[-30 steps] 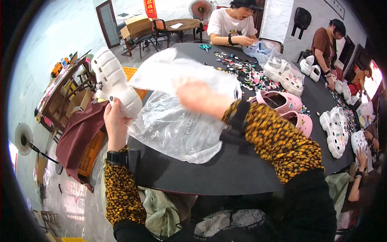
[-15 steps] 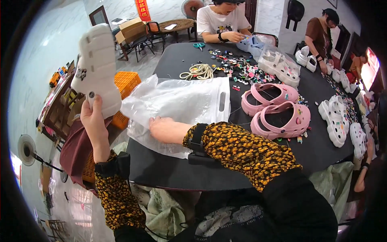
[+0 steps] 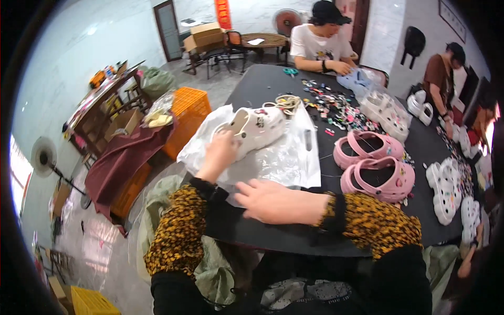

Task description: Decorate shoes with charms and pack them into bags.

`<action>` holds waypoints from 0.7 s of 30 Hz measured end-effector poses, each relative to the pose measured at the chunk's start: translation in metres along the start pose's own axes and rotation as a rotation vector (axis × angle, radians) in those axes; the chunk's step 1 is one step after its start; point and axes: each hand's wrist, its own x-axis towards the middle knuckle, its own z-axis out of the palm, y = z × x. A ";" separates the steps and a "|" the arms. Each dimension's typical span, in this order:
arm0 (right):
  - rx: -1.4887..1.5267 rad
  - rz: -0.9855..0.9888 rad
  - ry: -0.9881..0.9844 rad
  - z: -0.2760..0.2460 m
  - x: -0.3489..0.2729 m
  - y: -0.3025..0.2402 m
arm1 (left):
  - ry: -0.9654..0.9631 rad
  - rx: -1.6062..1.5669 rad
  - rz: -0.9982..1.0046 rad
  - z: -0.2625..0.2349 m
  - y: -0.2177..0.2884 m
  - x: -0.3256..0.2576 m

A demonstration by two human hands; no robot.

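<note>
A white clog [image 3: 265, 126] decorated with small charms is over the clear plastic bag [image 3: 294, 165] on the black table. My left hand [image 3: 219, 153] grips the clog at its heel end. Just nearer to me, my right hand [image 3: 278, 202] is open beside the bag's near edge, its fingers stretched out and holding nothing. To the right stands a pair of pink clogs, one clog [image 3: 395, 190] nearer and the other clog [image 3: 391, 148] behind it.
Loose charms [image 3: 336, 107] cover part of the table [image 3: 252, 231], next to a coiled cord [image 3: 289, 103]. Bagged white clogs [image 3: 386, 118] and more white clogs [image 3: 443, 191] are to the right. Two people work across the table. An orange crate [image 3: 190, 105] stands left.
The white clog, raised at the left with its sole showing, has come down over the bag in my left hand. My right hand has let go of the bag and drawn nearer to me.
</note>
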 end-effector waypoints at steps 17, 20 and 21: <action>0.210 0.472 0.192 -0.080 -0.223 0.020 | -0.621 0.241 0.272 -0.053 0.039 -0.085; 0.217 0.536 0.320 -0.079 -0.246 0.021 | -0.642 0.192 0.196 -0.040 0.027 -0.075; 0.154 0.548 0.309 -0.079 -0.254 0.022 | -0.654 0.173 0.179 -0.038 0.023 -0.071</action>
